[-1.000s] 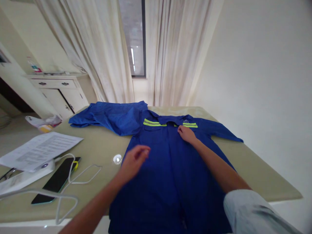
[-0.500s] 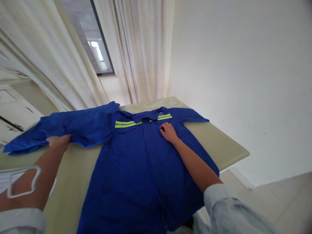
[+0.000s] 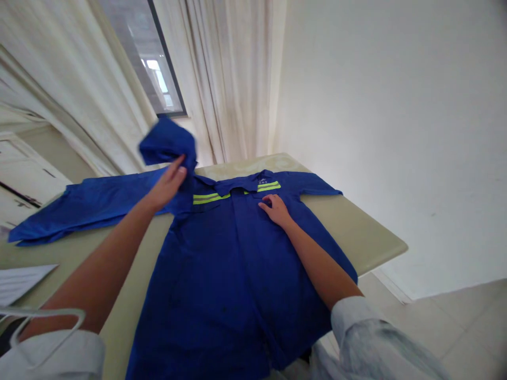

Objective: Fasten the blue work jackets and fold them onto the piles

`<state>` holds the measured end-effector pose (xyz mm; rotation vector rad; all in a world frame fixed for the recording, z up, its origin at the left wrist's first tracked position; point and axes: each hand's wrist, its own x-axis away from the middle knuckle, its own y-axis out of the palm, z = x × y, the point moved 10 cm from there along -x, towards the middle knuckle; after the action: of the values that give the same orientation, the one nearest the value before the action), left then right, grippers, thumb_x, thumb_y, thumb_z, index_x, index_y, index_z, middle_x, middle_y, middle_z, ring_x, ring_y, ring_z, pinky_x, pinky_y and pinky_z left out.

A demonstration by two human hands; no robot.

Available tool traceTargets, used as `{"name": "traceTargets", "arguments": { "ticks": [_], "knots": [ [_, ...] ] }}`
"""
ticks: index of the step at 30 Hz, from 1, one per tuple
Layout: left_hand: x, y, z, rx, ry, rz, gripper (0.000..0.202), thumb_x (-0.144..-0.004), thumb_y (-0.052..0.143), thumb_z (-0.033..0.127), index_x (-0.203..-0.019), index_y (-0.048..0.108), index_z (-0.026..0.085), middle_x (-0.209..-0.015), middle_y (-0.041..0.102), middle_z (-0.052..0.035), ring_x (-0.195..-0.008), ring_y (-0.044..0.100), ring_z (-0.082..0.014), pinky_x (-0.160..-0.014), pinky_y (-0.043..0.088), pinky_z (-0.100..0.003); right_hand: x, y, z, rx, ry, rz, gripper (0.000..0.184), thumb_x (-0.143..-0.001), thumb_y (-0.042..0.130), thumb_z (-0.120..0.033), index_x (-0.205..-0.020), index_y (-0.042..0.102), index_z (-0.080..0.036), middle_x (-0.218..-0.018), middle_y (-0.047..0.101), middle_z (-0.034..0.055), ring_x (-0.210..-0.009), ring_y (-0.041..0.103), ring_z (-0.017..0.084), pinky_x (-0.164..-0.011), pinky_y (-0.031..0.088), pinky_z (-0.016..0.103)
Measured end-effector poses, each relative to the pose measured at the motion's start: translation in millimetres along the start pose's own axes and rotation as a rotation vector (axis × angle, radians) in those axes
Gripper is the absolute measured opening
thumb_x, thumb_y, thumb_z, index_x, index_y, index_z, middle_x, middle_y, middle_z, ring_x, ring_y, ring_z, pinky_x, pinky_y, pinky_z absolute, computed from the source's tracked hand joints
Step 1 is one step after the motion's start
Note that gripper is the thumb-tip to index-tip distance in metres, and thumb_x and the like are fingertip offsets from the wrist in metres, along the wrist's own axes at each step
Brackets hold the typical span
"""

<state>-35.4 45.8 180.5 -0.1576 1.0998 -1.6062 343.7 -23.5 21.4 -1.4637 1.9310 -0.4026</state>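
A blue work jacket (image 3: 206, 269) lies spread front up, its collar at the far side and yellow-green reflective strips across the chest. My left hand (image 3: 169, 182) is closed on its left-side sleeve (image 3: 168, 140). That sleeve is raised off the table and bent over, slightly blurred. My right hand (image 3: 276, 210) rests on the jacket's chest just below the reflective strip, thumb and forefinger apart and curved. Another piece of blue cloth (image 3: 91, 203) lies flat to the left, partly behind my left forearm.
The jacket lies on a pale greenish table (image 3: 356, 232) with a rounded right corner. White paper (image 3: 26, 279) is at the left edge near a pale looped cord (image 3: 51, 312). Curtains (image 3: 233, 79) and a window stand behind, a white wall (image 3: 388, 132) at right.
My left hand has moved up and to the right, lifting the sleeve and folding it toward the collar. The blue cloth beneath stays on the table. My right hand has hardly moved.
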Motion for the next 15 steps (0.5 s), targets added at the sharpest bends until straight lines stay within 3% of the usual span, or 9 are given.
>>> {"name": "traceTargets", "arguments": {
  "ticks": [2, 3, 5, 7, 10, 12, 15],
  "knots": [
    [9.8, 63.7, 18.7, -0.008, 0.104, -0.253, 0.083, -0.099, 0.046, 0.069, -0.162, 0.042, 0.015, -0.161, 0.053, -0.012, -0.148, 0.049, -0.0313, -0.126, 0.037, -0.046, -2.7, -9.7, 16.5, -0.251, 0.132, 0.086, 0.044, -0.099, 0.059, -0.061, -0.114, 0.071, -0.021, -0.115, 0.073, 0.0096, -0.107, 0.067, 0.025, -0.099, 0.053, 0.039],
    [18.1, 86.2, 21.5, -0.027, 0.127, -0.329, 0.078, -0.097, 0.048, 0.066, -0.157, 0.049, 0.016, -0.158, 0.057, -0.012, -0.146, 0.052, -0.0311, -0.126, 0.036, -0.046, -3.5, -13.2, 26.4, -0.391, 0.211, 0.125, 0.052, -0.1, 0.052, -0.068, -0.116, 0.07, -0.022, -0.115, 0.073, 0.0094, -0.106, 0.069, 0.025, -0.097, 0.055, 0.039],
    [31.4, 105.3, 9.5, -0.111, 0.084, -0.335, 0.062, -0.097, 0.051, 0.056, -0.145, 0.062, 0.017, -0.151, 0.062, -0.014, -0.142, 0.055, -0.0312, -0.126, 0.036, -0.047, -4.5, -16.5, 42.7, -0.648, 0.348, 0.172, 0.063, -0.099, 0.043, -0.076, -0.12, 0.068, -0.023, -0.115, 0.074, 0.0089, -0.104, 0.071, 0.024, -0.092, 0.059, 0.037],
    [38.9, 86.2, -22.0, -0.207, -0.098, -0.118, 0.052, -0.097, 0.052, 0.044, -0.139, 0.064, 0.016, -0.153, 0.058, -0.0182, -0.146, 0.05, -0.0344, -0.126, 0.035, -0.053, -4.9, -19.4, 53.5, -0.792, 0.442, 0.197, 0.061, -0.097, 0.051, -0.074, -0.128, 0.063, -0.023, -0.114, 0.075, 0.0084, -0.098, 0.074, 0.022, -0.086, 0.063, 0.035],
    [65.1, 36.9, -79.1, -0.17, -0.517, 0.264, 0.054, -0.094, 0.062, 0.036, -0.144, 0.058, 0.016, -0.161, 0.046, -0.0228, -0.152, 0.04, -0.0411, -0.124, 0.032, -0.064, -1.9, -28.2, 65.9, -0.745, 0.536, 0.266, 0.063, -0.091, 0.072, -0.055, -0.141, 0.053, -0.021, -0.111, 0.075, 0.0083, -0.087, 0.075, 0.018, -0.076, 0.065, 0.03],
    [85.1, 33.4, -109.8, 0.097, -0.768, 0.338, 0.065, -0.091, 0.07, 0.034, -0.149, 0.052, 0.014, -0.156, 0.05, -0.0251, -0.146, 0.048, -0.0404, -0.12, 0.039, -0.061, -0.3, -30.0, 69.1, -0.665, 0.566, 0.297, 0.074, -0.083, 0.081, -0.043, -0.145, 0.049, -0.017, -0.107, 0.074, 0.0092, -0.081, 0.074, 0.018, -0.069, 0.065, 0.029],
    [93.5, 52.7, -123.0, 0.429, -0.922, 0.262, 0.071, -0.079, 0.086, 0.031, -0.14, 0.057, 0.009, -0.133, 0.069, -0.024, -0.125, 0.067, -0.0362, -0.108, 0.055, -0.051, -6.0, -26.1, 62.8, -0.579, 0.558, 0.294, 0.077, -0.07, 0.084, -0.027, -0.14, 0.053, -0.013, -0.108, 0.074, 0.0119, -0.081, 0.072, 0.021, -0.065, 0.063, 0.031]
  ]
}}
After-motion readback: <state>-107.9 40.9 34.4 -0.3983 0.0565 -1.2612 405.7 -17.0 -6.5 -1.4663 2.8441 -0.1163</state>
